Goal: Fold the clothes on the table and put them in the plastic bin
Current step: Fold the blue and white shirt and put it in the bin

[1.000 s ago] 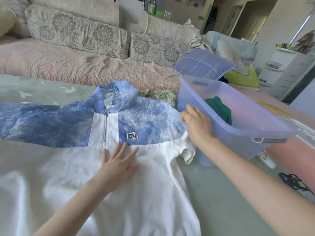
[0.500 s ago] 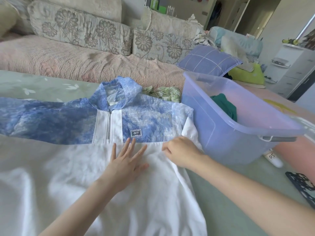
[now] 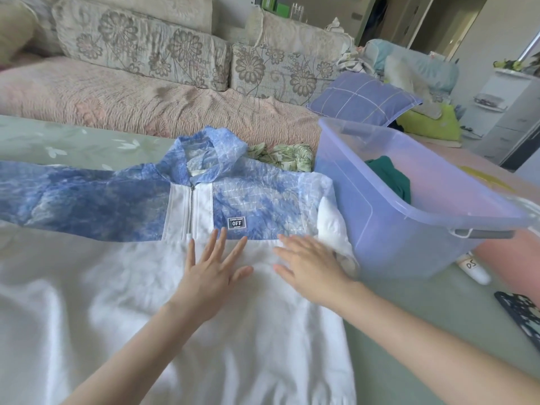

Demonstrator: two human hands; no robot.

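1. A white hooded jacket [image 3: 140, 302] with blue tie-dye shoulders and sleeves lies spread out, front up, on a pale green counter [image 3: 409, 331]. Its short zip is closed and a small chest label reads "OFF".
2. The left hand [image 3: 210, 276] rests palm down on the white chest panel just below the label, fingers straight and spread.
3. The right hand [image 3: 309, 267] lies palm down just beside it, fingers straight and slightly blurred, near the bunched white sleeve on that side.
4. A translucent purple plastic bin [image 3: 394, 229] stands on the counter just to the right of the jacket. A dark green garment [image 3: 391, 176] lies inside it.
5. A crumpled leaf-print garment [image 3: 280, 156] lies behind the hood, beside the bin.
6. A small white bottle [image 3: 474, 266] lies on the counter by the bin's near corner.
7. A sofa [image 3: 131, 92] with floral cushions and a blue checked pillow [image 3: 362, 97] runs along behind the counter.
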